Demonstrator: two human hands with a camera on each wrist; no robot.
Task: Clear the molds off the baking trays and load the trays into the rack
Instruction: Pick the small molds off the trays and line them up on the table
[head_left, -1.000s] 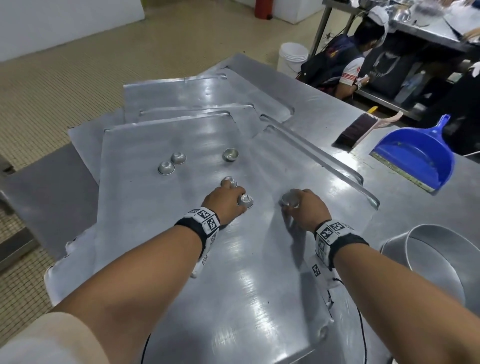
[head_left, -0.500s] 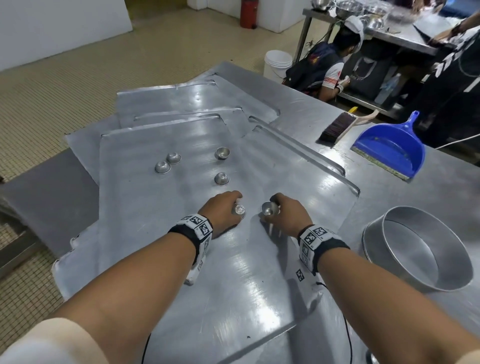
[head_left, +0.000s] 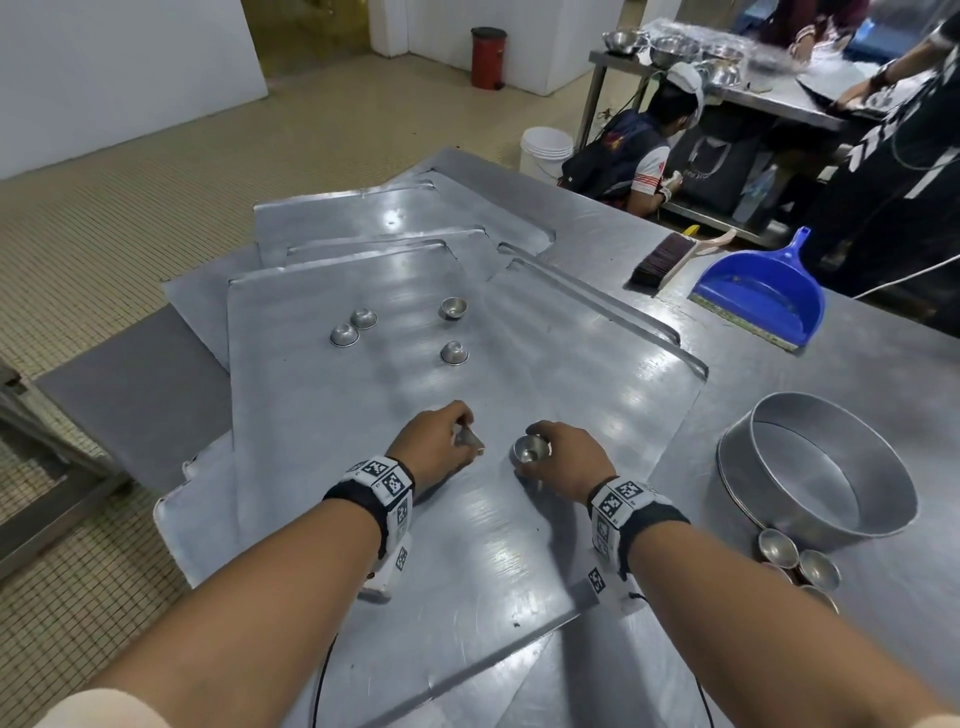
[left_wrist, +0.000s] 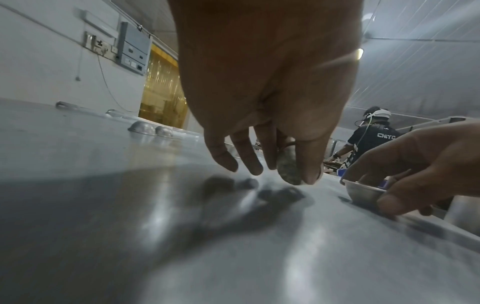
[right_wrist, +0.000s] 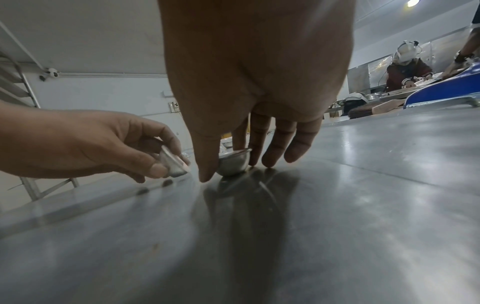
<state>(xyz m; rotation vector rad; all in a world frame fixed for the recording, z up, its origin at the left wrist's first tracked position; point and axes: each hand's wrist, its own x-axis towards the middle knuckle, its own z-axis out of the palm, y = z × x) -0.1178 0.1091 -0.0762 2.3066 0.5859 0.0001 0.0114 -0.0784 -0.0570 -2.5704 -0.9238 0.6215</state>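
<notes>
Head view | left hand (head_left: 434, 447) pinches mold (head_left: 469, 440) | right hand (head_left: 569, 460) grips cup mold (head_left: 530, 449)

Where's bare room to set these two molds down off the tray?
Bare table lies between the dustpan and the round pan. The corner just near of the pan is crowded with small molds. Four molds dot the tray's far half.

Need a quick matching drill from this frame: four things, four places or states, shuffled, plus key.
Things:
1. blue plastic dustpan
2. large round metal cake tin
3. small metal mold in the left hand
4. small metal mold at the right hand

States:
A. sits mouth-up on the tray
B. beside a brush
C. pinched, tilted sideways
D. next to three small cups

Pairs: 1-B, 2-D, 3-C, 4-A
</notes>
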